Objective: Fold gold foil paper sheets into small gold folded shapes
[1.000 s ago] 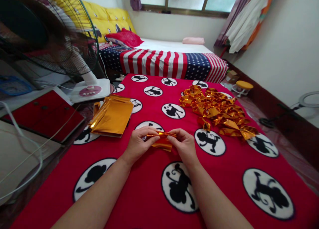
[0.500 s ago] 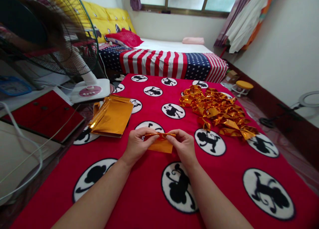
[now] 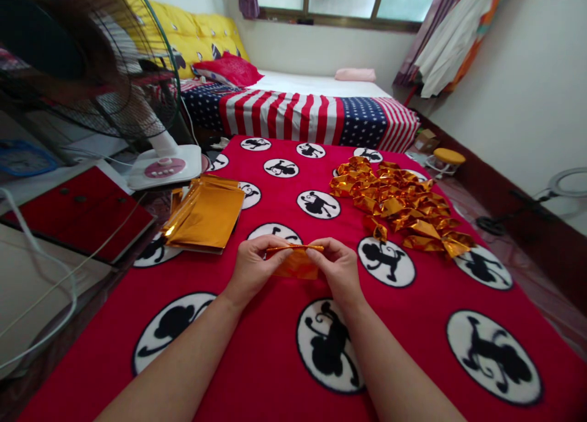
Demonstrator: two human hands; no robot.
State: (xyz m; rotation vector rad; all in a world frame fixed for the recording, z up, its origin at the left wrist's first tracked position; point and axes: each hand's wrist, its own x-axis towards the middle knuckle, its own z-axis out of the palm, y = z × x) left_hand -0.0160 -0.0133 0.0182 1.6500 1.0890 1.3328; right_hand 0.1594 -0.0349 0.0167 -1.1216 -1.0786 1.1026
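Note:
Between my hands is a sheet of gold foil paper, its far edge folded over into a narrow strip. My left hand pinches the left end of that fold between thumb and fingers. At the other end, my right hand pinches it the same way. Off to the left lies a stack of flat gold foil sheets. A heap of folded gold foil pieces spreads over the right side of the cloth.
A red cloth with monkey prints covers the surface under my hands. An electric fan stands at the left beside a dark red panel. Beyond are a bed with a striped cover and a yellow stool.
The near flap of the foil sheet has tilted slightly and looks darker and shorter. Both hands keep their pinch in nearly the same place.

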